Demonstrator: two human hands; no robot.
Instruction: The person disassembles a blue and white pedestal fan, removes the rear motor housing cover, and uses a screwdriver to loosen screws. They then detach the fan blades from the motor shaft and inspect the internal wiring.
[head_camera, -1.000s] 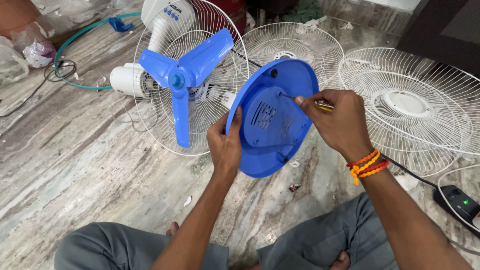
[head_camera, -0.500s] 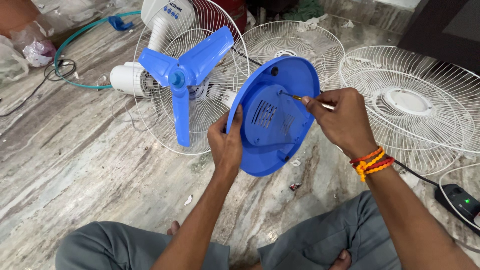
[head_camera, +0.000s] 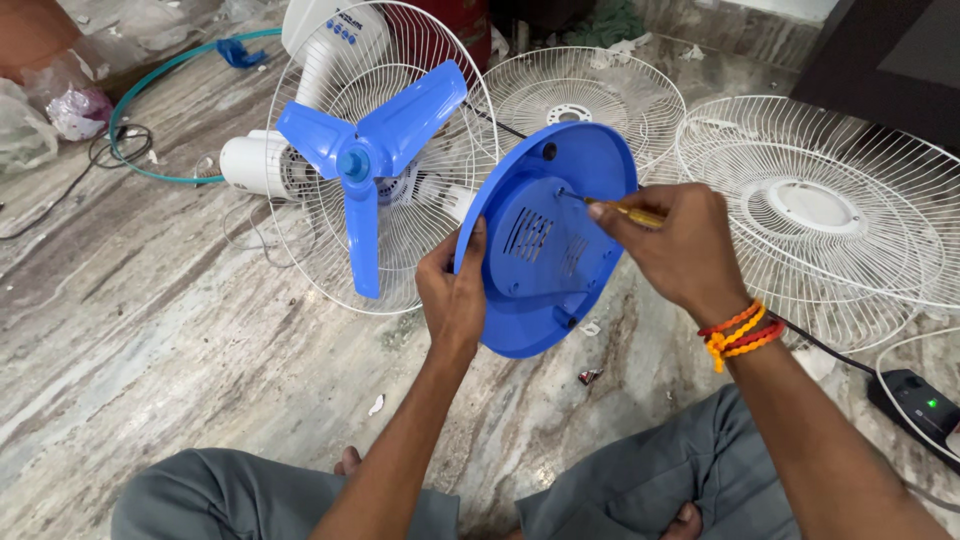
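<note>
Left hand (head_camera: 455, 295) clamps the lower-left rim of the blue fan base (head_camera: 548, 240), fingers wrapped on the edge, holding it tilted up off the marble floor (head_camera: 150, 330), underside facing the camera. Right hand (head_camera: 680, 250) fingers pinched around a yellow-handled screwdriver (head_camera: 615, 208), tip on the base's inner panel at about 1 o'clock from centre. Fan head with blue blades (head_camera: 365, 165) lies at 10 o'clock of the base, white rear guard under it. Loose white grilles: one (head_camera: 585, 95) at 12 o'clock, one (head_camera: 820, 210) at 3 o'clock. Black power strip (head_camera: 915, 405) at 4 o'clock, green light on.
</note>
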